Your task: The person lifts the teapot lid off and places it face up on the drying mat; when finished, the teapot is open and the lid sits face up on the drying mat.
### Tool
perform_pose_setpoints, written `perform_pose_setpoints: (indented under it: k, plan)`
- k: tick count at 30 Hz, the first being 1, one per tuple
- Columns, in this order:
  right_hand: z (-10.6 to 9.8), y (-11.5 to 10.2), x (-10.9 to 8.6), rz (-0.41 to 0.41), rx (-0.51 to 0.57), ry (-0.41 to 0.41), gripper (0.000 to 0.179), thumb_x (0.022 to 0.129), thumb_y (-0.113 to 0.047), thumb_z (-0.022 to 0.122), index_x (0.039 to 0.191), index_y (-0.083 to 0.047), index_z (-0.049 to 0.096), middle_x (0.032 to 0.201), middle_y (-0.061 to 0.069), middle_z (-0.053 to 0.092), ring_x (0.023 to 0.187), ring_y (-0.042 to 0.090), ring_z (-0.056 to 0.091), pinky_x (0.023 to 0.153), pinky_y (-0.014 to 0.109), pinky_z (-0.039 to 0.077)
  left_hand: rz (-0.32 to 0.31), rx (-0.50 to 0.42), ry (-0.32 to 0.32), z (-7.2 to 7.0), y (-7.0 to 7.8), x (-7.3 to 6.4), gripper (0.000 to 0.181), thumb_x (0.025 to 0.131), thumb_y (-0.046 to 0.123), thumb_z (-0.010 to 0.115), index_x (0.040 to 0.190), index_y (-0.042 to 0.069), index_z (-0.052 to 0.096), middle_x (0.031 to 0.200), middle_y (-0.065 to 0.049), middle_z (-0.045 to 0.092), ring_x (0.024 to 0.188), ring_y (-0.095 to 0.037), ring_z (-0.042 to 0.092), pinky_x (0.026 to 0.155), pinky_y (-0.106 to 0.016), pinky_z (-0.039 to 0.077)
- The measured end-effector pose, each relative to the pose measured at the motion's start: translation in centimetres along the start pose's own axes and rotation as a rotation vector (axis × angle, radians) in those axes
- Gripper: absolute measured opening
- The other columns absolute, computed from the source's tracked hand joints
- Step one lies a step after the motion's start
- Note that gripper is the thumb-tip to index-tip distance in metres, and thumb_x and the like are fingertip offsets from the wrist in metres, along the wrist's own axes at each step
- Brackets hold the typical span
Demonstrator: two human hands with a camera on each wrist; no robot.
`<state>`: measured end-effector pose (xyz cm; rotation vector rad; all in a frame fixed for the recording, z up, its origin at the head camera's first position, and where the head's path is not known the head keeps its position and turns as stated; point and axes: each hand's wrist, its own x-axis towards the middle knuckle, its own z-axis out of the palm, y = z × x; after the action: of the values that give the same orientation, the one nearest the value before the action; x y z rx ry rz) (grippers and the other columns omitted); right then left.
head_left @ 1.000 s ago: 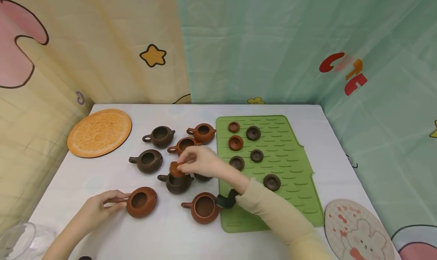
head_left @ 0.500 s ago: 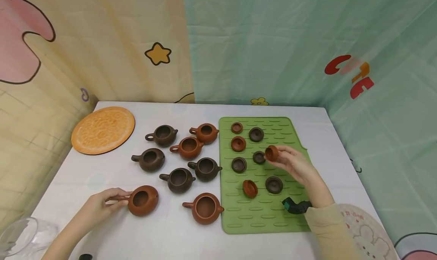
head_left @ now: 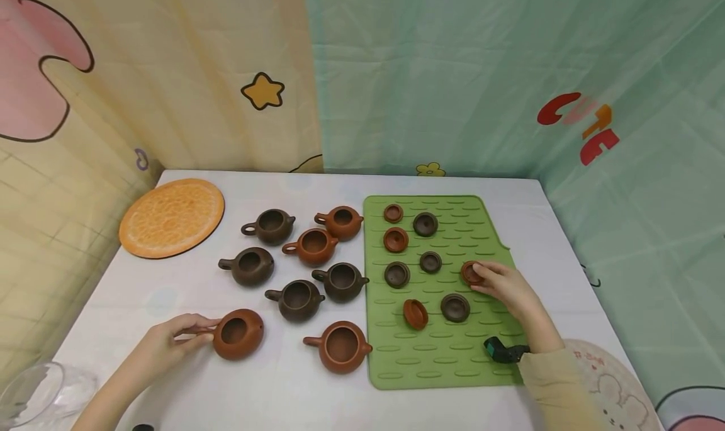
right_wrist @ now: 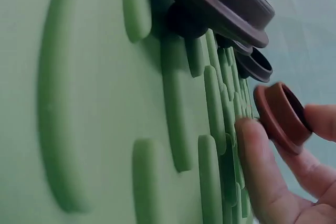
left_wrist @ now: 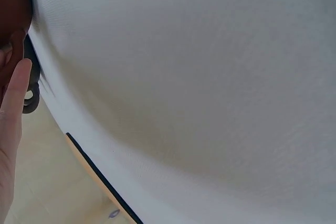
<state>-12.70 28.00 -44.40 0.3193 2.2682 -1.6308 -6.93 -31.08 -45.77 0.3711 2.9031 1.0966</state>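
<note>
In the head view my left hand (head_left: pixel 164 346) pinches the handle of a reddish-brown clay teapot (head_left: pixel 252 336), lidless, at the table's front left. My right hand (head_left: pixel 518 299) holds a small reddish-brown teapot lid (head_left: pixel 467 272) low over the right side of the green mat (head_left: pixel 391 375). In the right wrist view the lid (right_wrist: pixel 278 111) sits between thumb and fingers, hollow side away from the mat. Another reddish lid (head_left: pixel 415 314) lies tilted on the mat, left of a dark lid (head_left: pixel 455 316). Only part of the left hand (left_wrist: pixel 11 114) shows in the left wrist view.
Several lidless teapots, dark brown (head_left: pixel 247 274) and reddish (head_left: pixel 357 349), stand between the left hand and the mat. Further lids (head_left: pixel 425 229) lie on the mat. An orange round mat (head_left: pixel 170 217) is back left, a clear container (head_left: pixel 73 387) front left, a rabbit-print mat (head_left: pixel 612 393) front right.
My right hand has moved from above the teapots rightward to the mat, where it lowers a reddish lid. Another reddish lid now lies on the mat. The left hand keeps its grip on the teapot.
</note>
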Motion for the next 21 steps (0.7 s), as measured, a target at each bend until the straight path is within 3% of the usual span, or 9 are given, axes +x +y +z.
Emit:
perform_pose_setpoints:
  k: [3, 7, 15, 21]
  plan:
    - [0.28, 0.01, 0.11, 0.022, -0.122, 0.038, 0.064, 0.102, -0.033, 0.055, 0.143, 0.012, 0.037, 0.143, 0.034, 0.043, 0.117, 0.03, 0.063, 0.095, 0.033, 0.053, 0.013, -0.012, 0.001, -0.05, -0.2, -0.08, 0.022, 0.076, 0.003, 0.081, 0.094, 0.013, 0.075, 0.092, 0.011, 0.073, 0.085, 0.014, 0.059, 0.068, -0.015, 0.054]
    - [0.55, 0.08, 0.27, 0.047, -0.202, 0.062, 0.059, 0.099, -0.032, 0.059, 0.138, 0.011, 0.046, 0.137, 0.032, 0.051, 0.108, 0.03, 0.068, 0.094, 0.037, 0.054, 0.013, -0.012, 0.001, -0.07, -0.23, -0.13, 0.022, 0.076, 0.003, 0.081, 0.095, 0.012, 0.075, 0.093, 0.014, 0.073, 0.085, 0.015, 0.059, 0.069, -0.015, 0.054]
    - [0.83, 0.35, 0.35, 0.029, -0.241, 0.062, 0.059, 0.1, -0.03, 0.059, 0.141, 0.01, 0.045, 0.135, 0.033, 0.054, 0.11, 0.035, 0.066, 0.09, 0.036, 0.056, -0.045, 0.007, -0.03, -0.15, 0.02, -0.02, 0.024, 0.077, 0.004, 0.08, 0.098, 0.014, 0.074, 0.098, -0.003, 0.075, 0.086, 0.014, 0.06, 0.07, -0.018, 0.056]
    - [0.82, -0.06, 0.37, -0.008, -0.327, 0.055, 0.062, 0.099, -0.032, 0.059, 0.141, 0.011, 0.043, 0.13, 0.035, 0.055, 0.098, 0.033, 0.07, 0.086, 0.04, 0.057, -0.034, -0.017, -0.065, -0.9, 0.4, 0.41, 0.032, 0.081, 0.003, 0.077, 0.112, 0.008, 0.072, 0.105, -0.009, 0.073, 0.09, 0.014, 0.06, 0.072, -0.017, 0.056]
